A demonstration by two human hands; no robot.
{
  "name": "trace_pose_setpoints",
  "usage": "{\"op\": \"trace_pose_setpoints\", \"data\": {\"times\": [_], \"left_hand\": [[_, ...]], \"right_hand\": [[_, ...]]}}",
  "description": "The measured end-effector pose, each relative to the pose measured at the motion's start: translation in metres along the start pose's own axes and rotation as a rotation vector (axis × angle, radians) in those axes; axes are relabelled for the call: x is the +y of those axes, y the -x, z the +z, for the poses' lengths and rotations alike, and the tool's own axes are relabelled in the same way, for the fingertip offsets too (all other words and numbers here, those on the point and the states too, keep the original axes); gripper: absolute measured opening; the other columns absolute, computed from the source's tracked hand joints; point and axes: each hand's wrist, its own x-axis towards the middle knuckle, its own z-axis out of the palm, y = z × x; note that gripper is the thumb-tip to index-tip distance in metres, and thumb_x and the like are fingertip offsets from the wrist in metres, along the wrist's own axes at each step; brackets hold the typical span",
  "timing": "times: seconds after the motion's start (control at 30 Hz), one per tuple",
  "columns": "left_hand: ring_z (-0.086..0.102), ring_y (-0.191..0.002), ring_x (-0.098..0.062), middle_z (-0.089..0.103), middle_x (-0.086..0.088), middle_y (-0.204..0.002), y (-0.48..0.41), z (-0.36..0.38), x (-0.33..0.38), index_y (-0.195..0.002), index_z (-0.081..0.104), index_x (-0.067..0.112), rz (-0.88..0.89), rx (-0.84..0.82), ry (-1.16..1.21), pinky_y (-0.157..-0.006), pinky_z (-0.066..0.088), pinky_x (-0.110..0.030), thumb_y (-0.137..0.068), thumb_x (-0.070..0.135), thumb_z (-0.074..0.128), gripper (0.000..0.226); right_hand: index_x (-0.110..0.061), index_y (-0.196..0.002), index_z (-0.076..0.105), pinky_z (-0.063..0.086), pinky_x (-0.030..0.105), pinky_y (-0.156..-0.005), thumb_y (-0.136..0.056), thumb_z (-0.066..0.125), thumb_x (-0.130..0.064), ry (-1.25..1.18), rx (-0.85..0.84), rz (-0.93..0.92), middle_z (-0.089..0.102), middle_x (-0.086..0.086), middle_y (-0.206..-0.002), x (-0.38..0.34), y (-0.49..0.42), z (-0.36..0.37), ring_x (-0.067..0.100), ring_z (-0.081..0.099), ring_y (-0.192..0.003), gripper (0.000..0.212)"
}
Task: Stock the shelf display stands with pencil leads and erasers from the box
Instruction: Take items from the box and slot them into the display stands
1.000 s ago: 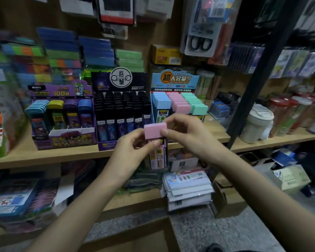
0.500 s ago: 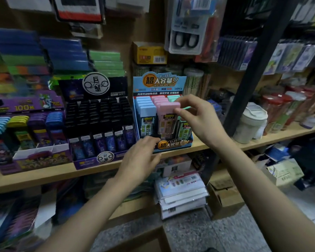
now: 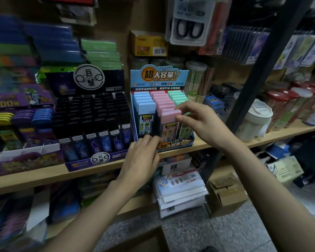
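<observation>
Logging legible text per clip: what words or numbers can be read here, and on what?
"超大容量!!": blue display stand header
"1=10": same header
"2B/0.7MM MPR-2086A": same header
"24PCS": same header
"100": purple display stand
Too blurred: pink lead case label, yellow box print.
</observation>
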Motion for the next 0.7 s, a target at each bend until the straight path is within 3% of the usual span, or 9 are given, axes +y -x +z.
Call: {"op": "trace_pose_setpoints", "data": {"times": [0.07,0.17,0.3,0.47,0.57,0.63,0.7], "left_hand": [[0.053,-0.098,-0.017,0.054,0.002,-0.107,0.002,0.0,0.0,-0.124,0.052,0.02,0.002,0.001,-0.001,-0.086,0.036,-0.031,-0.089,0.012,0.052,0.035],[0.051,-0.1,-0.015,0.053,0.003,-0.11,0.004,0.0,-0.001,-0.128,0.049,0.021,-0.003,-0.002,0.009,-0.089,0.035,-0.029,-0.089,0.012,0.052,0.04],[0.05,-0.102,-0.016,0.051,0.003,-0.112,0.005,0.0,-0.002,-0.131,0.047,0.021,-0.001,-0.02,0.002,-0.091,0.035,-0.03,-0.09,0.013,0.05,0.042],[0.048,-0.111,-0.015,0.047,0.003,-0.12,0.003,-0.007,0.004,-0.137,0.041,0.022,-0.019,-0.061,0.035,-0.096,0.035,-0.029,-0.093,0.014,0.047,0.045],[0.043,-0.121,-0.01,0.041,0.002,-0.131,0.004,-0.019,0.013,-0.135,0.043,0.015,-0.076,0.102,0.188,-0.107,0.034,-0.024,-0.094,0.012,0.049,0.041],[0.031,-0.125,-0.003,0.035,-0.003,-0.14,-0.003,-0.029,0.022,-0.136,0.039,0.008,-0.124,0.283,0.302,-0.108,0.018,-0.007,-0.094,0.011,0.05,0.044],[0.02,-0.132,-0.001,0.021,-0.006,-0.15,-0.019,-0.038,0.032,-0.143,0.026,0.005,-0.213,0.323,0.447,-0.102,0.005,0.003,-0.096,0.015,0.049,0.054]], "right_hand": [[-0.01,-0.108,0.059,0.053,0.038,-0.081,-0.092,0.056,-0.011,0.046,0.026,-0.015,0.062,0.0,-0.097,0.0,0.0,0.006,0.019,0.062,-0.091,0.015],[-0.01,-0.11,0.058,0.046,0.022,-0.076,-0.091,0.057,-0.008,0.189,0.125,-0.085,0.061,-0.001,-0.096,0.001,0.001,0.014,0.019,0.063,-0.09,0.018],[0.004,-0.1,0.063,0.046,0.036,-0.077,-0.089,0.058,-0.001,0.365,0.199,-0.189,0.056,0.018,-0.099,0.003,0.002,0.021,0.031,0.058,-0.09,0.014],[0.001,-0.108,0.066,0.042,0.039,-0.085,-0.089,0.06,-0.006,0.514,0.238,-0.179,0.055,0.02,-0.107,0.008,0.003,0.022,0.034,0.049,-0.1,0.021],[-0.008,-0.127,0.056,0.032,0.028,-0.099,-0.093,0.056,-0.019,0.355,0.224,-0.063,0.048,0.012,-0.126,0.008,0.003,0.018,0.024,0.042,-0.119,0.036],[-0.011,-0.136,0.046,0.028,0.024,-0.103,-0.095,0.052,-0.026,0.186,0.295,0.058,0.044,0.006,-0.135,0.01,0.002,0.013,0.016,0.039,-0.126,0.044],[-0.013,-0.141,0.039,0.028,0.026,-0.107,-0.097,0.046,-0.034,0.005,0.353,0.242,0.04,0.004,-0.143,0.015,-0.002,0.011,0.014,0.038,-0.131,0.049]]}}
